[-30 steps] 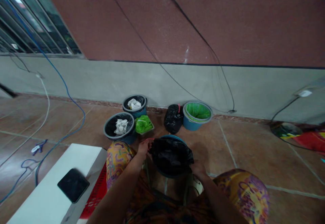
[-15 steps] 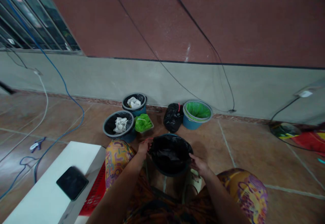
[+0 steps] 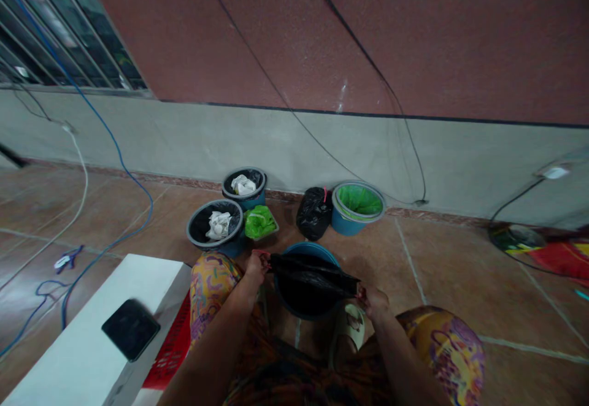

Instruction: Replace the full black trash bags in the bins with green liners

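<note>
Between my knees stands a blue bucket [image 3: 317, 249] with a black plastic bag [image 3: 317, 274] stretched across its mouth. My left hand [image 3: 254, 269] is closed on the bag's left end, where a red drawstring shows at the fingers. The bag's right end, also with red at it, is gripped by my right hand [image 3: 373, 300]. Pulled nearly flat between both hands, the bag leaves the bucket's blue back rim bare. Below it the bucket's inside looks dark.
Behind stand a tied black bag [image 3: 314, 213], a green-lined bucket [image 3: 358, 208], a green bag in a tray [image 3: 260, 222], and two black-lined buckets [image 3: 215, 228] holding white crumpled waste. At left, a phone [image 3: 131, 330] lies on a white box [image 3: 151, 271] beside a red basket [image 3: 172, 344].
Both hands have moved apart, the right one outward to the right. The bag, spread open inside the bucket before, is now drawn up off the rim and pulled taut.
</note>
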`<state>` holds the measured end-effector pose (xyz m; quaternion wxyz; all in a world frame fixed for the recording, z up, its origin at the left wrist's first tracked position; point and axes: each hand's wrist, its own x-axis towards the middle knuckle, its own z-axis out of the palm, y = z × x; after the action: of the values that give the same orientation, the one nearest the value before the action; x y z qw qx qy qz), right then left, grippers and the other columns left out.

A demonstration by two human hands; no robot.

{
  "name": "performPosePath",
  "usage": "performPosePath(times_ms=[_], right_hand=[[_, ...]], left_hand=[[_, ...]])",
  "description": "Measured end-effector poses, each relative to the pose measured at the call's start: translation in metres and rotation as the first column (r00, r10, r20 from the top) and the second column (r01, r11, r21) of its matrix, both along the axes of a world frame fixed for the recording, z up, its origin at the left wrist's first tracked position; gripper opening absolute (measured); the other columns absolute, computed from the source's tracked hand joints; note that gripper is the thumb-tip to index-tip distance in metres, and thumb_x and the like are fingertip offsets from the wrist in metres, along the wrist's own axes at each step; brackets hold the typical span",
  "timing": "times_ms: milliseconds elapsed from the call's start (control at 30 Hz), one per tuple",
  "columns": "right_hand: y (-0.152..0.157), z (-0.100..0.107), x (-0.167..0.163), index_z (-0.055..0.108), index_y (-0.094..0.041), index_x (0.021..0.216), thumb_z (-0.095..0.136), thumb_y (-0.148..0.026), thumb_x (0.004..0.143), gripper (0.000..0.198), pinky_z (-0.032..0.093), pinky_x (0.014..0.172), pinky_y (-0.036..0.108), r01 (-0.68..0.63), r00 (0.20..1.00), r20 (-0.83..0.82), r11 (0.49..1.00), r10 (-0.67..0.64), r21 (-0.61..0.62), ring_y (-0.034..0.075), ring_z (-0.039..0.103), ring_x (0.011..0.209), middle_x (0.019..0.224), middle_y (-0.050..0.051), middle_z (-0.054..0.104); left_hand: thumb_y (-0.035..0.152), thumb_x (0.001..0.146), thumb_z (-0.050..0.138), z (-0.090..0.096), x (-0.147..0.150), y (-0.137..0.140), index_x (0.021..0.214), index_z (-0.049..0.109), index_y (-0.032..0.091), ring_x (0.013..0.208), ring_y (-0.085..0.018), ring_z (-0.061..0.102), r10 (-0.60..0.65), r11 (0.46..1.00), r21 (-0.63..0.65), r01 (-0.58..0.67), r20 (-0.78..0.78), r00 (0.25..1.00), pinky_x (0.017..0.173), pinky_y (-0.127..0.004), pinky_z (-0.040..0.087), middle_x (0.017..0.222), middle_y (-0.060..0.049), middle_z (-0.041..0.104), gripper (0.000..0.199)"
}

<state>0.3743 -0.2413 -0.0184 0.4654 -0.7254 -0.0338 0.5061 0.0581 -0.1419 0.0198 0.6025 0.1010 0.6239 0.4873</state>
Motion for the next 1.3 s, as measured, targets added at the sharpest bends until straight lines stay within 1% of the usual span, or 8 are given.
performPosePath(times_ms=[233, 333, 500, 600, 733, 900, 1033, 1300], right_hand=[[0.000, -0.006, 0.000, 0.041, -0.025, 0.052, 0.051, -0.021, 0.068, 0.019, 0.042, 0.049, 0.028, 0.066, 0.969, 0.239, 0.997, -0.056, -0.034, 0.013, 0.044, 0.043, 0.041, -0.004, 0.042], [0.003, 0.007, 0.004, 0.057, -0.023, 0.063, 0.056, -0.031, 0.070, 0.011, 0.042, 0.056, 0.030, -0.126, 0.861, 0.497, 0.992, 0.111, -0.004, 0.018, 0.054, 0.056, 0.054, 0.001, 0.057], [0.022, 0.056, -0.016, 0.067, -0.023, 0.079, 0.049, -0.037, 0.078, 0.023, 0.042, 0.065, 0.031, -0.661, 0.434, 0.749, 0.742, 0.500, -0.113, 0.019, 0.062, 0.068, 0.074, 0.004, 0.069], [0.034, 0.081, -0.048, 0.068, -0.023, 0.085, 0.051, -0.027, 0.076, 0.020, 0.043, 0.070, 0.030, -0.780, 0.353, 0.762, 0.620, 0.542, -0.080, 0.018, 0.063, 0.074, 0.081, 0.004, 0.071], [0.044, 0.098, -0.079, 0.068, -0.021, 0.087, 0.054, -0.023, 0.070, 0.022, 0.045, 0.067, 0.030, -0.851, 0.484, 0.613, 0.500, 0.625, 0.162, 0.016, 0.061, 0.066, 0.072, 0.003, 0.069], [0.049, 0.106, -0.065, 0.070, -0.022, 0.080, 0.061, -0.033, 0.068, 0.018, 0.043, 0.055, 0.027, -0.645, 0.759, 0.386, 0.683, 0.524, 0.342, 0.013, 0.055, 0.055, 0.071, 0.002, 0.068], [0.048, 0.113, -0.050, 0.072, -0.020, 0.087, 0.063, -0.030, 0.068, 0.024, 0.038, 0.048, 0.024, -0.617, 0.785, 0.372, 0.677, 0.495, 0.400, 0.010, 0.049, 0.046, 0.069, 0.001, 0.069], [0.055, 0.128, -0.072, 0.069, -0.022, 0.099, 0.058, -0.024, 0.075, 0.027, 0.039, 0.049, 0.022, -0.783, 0.622, 0.463, 0.503, 0.632, 0.365, 0.010, 0.051, 0.050, 0.074, -0.001, 0.070]], left_hand=[[0.013, 0.075, 0.046, 0.010, -0.005, 0.003, 0.061, 0.052, 0.016, 0.040, -0.006, 0.048, 0.059, 0.998, -0.004, -0.059, 0.079, 0.995, 0.051, -0.019, 0.040, 0.051, 0.002, 0.055, 0.015], [0.016, 0.073, 0.054, 0.018, -0.003, 0.003, 0.068, 0.058, 0.014, 0.044, -0.006, 0.050, 0.025, 0.999, 0.033, -0.028, 0.077, 0.997, 0.049, -0.018, 0.037, 0.055, 0.001, 0.059, 0.007], [0.029, 0.070, 0.060, 0.044, 0.017, 0.001, 0.082, 0.066, 0.013, 0.042, -0.005, 0.042, -0.266, 0.907, 0.284, 0.310, -0.183, 0.947, 0.043, -0.018, 0.028, 0.060, 0.001, 0.063, 0.020], [0.029, 0.073, 0.057, 0.059, 0.042, -0.005, 0.081, 0.067, 0.013, 0.043, -0.005, 0.042, -0.463, 0.759, 0.325, 0.565, -0.341, 0.818, 0.044, -0.018, 0.029, 0.063, 0.000, 0.065, 0.021], [0.030, 0.076, 0.054, 0.065, 0.067, -0.017, 0.081, 0.068, 0.013, 0.044, -0.006, 0.043, -0.627, 0.589, 0.280, 0.758, -0.433, 0.647, 0.045, -0.018, 0.032, 0.062, 0.000, 0.064, 0.022], [0.029, 0.080, 0.050, 0.066, 0.057, -0.018, 0.089, 0.067, 0.014, 0.045, -0.006, 0.044, -0.599, 0.658, 0.198, 0.727, -0.447, 0.664, 0.044, -0.018, 0.033, 0.070, -0.002, 0.066, 0.025], [0.021, 0.078, 0.048, 0.074, 0.044, -0.010, 0.091, 0.067, 0.013, 0.047, -0.006, 0.043, -0.566, 0.651, 0.130, 0.748, -0.573, 0.592, 0.046, -0.018, 0.033, 0.070, -0.001, 0.065, 0.024], [0.014, 0.075, 0.045, 0.100, 0.055, -0.007, 0.097, 0.068, 0.017, 0.061, -0.011, 0.055, -0.555, 0.316, 0.136, 0.939, -0.776, 0.299, 0.060, -0.021, 0.042, 0.075, 0.000, 0.067, 0.032]])
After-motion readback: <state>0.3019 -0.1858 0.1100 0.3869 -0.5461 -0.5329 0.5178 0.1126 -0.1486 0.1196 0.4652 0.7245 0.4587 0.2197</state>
